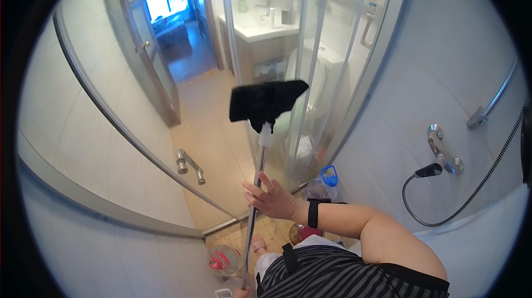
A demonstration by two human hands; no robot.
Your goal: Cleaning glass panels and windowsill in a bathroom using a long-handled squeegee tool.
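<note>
A long-handled tool with a flat head wrapped in black cloth (268, 100) rises in front of me, its head highest. A white collar (265, 135) joins the head to a thin metal pole (251, 231). Partway up that pole, my right hand (274, 200) holds it loosely, some fingers spread. A black strap (314, 213) circles my right wrist. My left hand (241, 293) is gripped around the pole's lower part at the bottom edge, mostly cut off. Behind the head stands a clear sliding shower panel (305, 131); whether they touch, I cannot tell.
Large plastic bottles stand on the tiled floor, one with a red handle (219, 259), one with a blue handle (329, 176). A shower mixer (442, 156) with its hose juts from the right wall. Beyond the panel are a toilet (309, 65), a washbasin (259, 32) and an opened door (151, 48).
</note>
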